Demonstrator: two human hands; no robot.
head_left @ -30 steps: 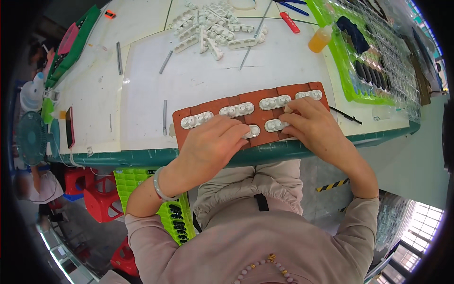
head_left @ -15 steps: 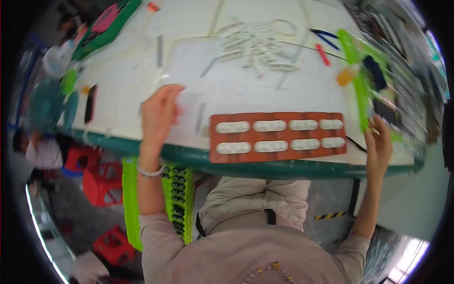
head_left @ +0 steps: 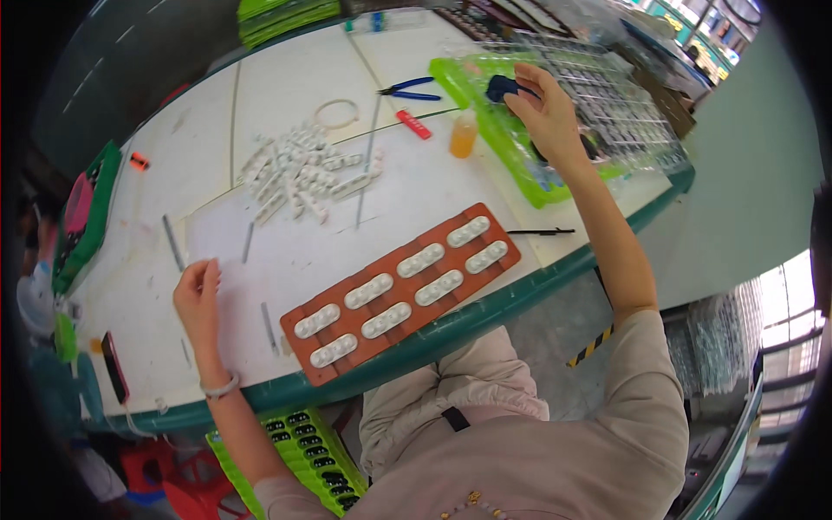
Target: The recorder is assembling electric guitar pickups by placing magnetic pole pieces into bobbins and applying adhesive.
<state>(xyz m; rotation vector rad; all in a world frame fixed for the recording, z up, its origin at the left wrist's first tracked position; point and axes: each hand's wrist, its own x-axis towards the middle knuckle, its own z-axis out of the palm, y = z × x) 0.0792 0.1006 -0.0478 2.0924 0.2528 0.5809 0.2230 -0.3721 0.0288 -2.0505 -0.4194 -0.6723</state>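
Observation:
My right hand (head_left: 550, 117) is over the bright green tray (head_left: 536, 186), fingers bent and apart, right beside a dark blue cloth (head_left: 501, 87). The cloth shows between thumb and forefinger, and no grip on it is visible. My left hand (head_left: 198, 303) hovers or rests at the left of the table with its fingers drawn together; nothing shows in them. Between the hands, a reddish-brown board (head_left: 360, 322) lies slanted along the near edge. Two rows of white, knobbed strips (head_left: 420, 260) sit in it. Beyond it is a pile of similar white pieces (head_left: 299, 169).
Blue-handled pliers (head_left: 412, 91), a red tool (head_left: 413, 124) and a bottle of amber liquid (head_left: 463, 137) stand near the green tray. Clear plastic trays (head_left: 598, 95) are stacked behind it. A phone (head_left: 114, 368) lies far left. A green rack of dark pieces (head_left: 316, 459) is below the table edge.
My view has turned to the right, so the table and board now look slanted. My right hand has gone from the table's near right edge up to the dark blue cloth. My left hand stays curled.

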